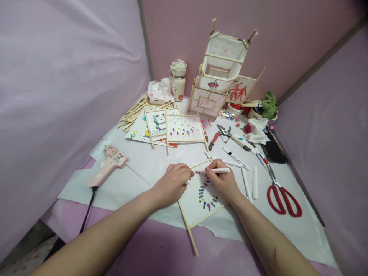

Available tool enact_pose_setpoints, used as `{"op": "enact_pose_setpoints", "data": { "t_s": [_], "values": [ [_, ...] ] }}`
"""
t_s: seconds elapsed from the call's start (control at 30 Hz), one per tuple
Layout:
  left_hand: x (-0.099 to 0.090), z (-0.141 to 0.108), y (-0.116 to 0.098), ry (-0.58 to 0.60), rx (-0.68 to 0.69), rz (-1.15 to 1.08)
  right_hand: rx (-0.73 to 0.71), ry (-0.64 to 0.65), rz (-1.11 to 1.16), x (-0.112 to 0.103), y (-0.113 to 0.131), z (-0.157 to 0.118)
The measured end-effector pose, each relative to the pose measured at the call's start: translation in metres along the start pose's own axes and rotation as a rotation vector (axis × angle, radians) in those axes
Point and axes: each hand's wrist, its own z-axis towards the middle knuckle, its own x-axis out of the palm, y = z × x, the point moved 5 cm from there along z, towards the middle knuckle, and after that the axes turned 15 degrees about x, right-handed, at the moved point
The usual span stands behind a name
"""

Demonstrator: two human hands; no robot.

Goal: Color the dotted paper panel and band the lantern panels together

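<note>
A wood-framed paper panel (pixel 198 199) with coloured dots in a ring lies in front of me on white paper. My right hand (pixel 220 180) grips a white marker pen (pixel 221 170) whose tip touches the panel's upper edge. On the panel's left corner rests my left hand (pixel 172 182), fingers curled, pinning it down; a small white piece shows under its fingers, and I cannot tell what it is.
A pink glue gun (pixel 107 165) lies at the left, red scissors (pixel 283 197) at the right. Loose markers (pixel 250 182), pliers (pixel 220 134), finished panels (pixel 184 128), a stick pile (pixel 133 111), a bottle (pixel 178 80) and a paper lantern (pixel 221 73) stand behind.
</note>
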Motion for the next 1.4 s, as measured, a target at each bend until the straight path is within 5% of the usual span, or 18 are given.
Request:
{"op": "enact_pose_setpoints", "data": {
  "t_s": [1.4],
  "values": [
    [0.0001,-0.0005,0.0002,-0.006,-0.002,0.007,-0.022,-0.032,-0.014,-0.0014,-0.0016,0.0008]
  ]
}}
